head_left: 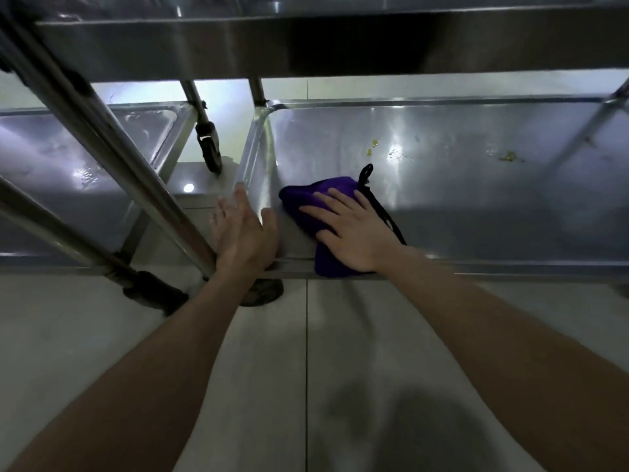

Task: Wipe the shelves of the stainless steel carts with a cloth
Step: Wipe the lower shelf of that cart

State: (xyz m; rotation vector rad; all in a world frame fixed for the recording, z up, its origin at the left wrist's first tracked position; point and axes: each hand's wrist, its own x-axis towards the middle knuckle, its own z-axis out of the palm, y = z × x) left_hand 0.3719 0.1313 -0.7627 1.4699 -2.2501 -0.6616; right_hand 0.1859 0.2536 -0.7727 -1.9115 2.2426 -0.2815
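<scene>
A purple cloth (306, 195) lies on the bottom shelf (459, 199) of the right stainless steel cart, near its front left corner. My right hand (350, 226) presses flat on the cloth with straight, spread fingers. A black strap (366, 175) sticks out from beside the cloth. My left hand (243, 229) rests on the shelf's left rim at the corner, fingers outside the rim and thumb inside. Yellow crumbs (374, 144) and more specks (509, 156) lie farther back on the shelf.
A second cart's bottom shelf (68, 158) stands to the left, with slanted steel legs (112, 148) crossing in front. The upper shelf (306, 39) hangs overhead. Black caster wheels (209, 148) sit between the carts. Pale tiled floor (306, 369) lies below.
</scene>
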